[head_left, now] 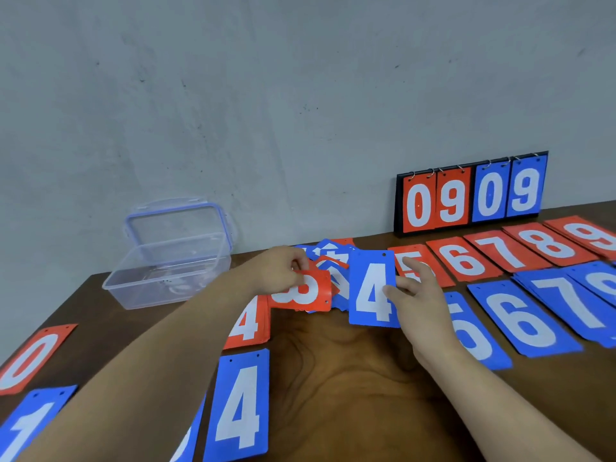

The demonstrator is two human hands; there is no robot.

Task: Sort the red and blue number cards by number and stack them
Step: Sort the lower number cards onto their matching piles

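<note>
Right in the middle of the table sits the unsorted heap (328, 261), a jumble of red and blue cards lying at all angles, and both hands are working over it. The right hand (416, 295) has a blue 4 card (371, 288) pinched by its right edge, fingers closed on it, the card lifted and facing the camera. The left hand (283, 271) grips a red 3 card (301, 290) by its upper left corner, turned sideways and hovering just over the heap's near edge.

Around them the sorted rows spread out. Down at the near left lies a blue 4 pile (241, 406), with a red 4 pile (248, 323) just behind it, half under the left forearm. Off to the right run the red 5 (416, 261), 6 (461, 260), 7 (505, 250), 8 (548, 243) and 9 (591, 236), with blue 5 (473, 331), 6 (523, 320) and 7 (573, 303) in front. A red 0 (28, 358) and a blue 1 (28, 425) sit at far left. A clear plastic box (166, 261) stands open by the wall, and a flip scoreboard (470, 195) reads 0909.

The danger here looks like the crossover: the blue 4 pile is on the left, the card is in the right hand, and the left arm lies across the way. A reach across could drag a sleeve-less forearm over the red 4 pile and fan it out. Two cards in play at once also invites a wrong drop, a 3 landing on a 4.
</note>
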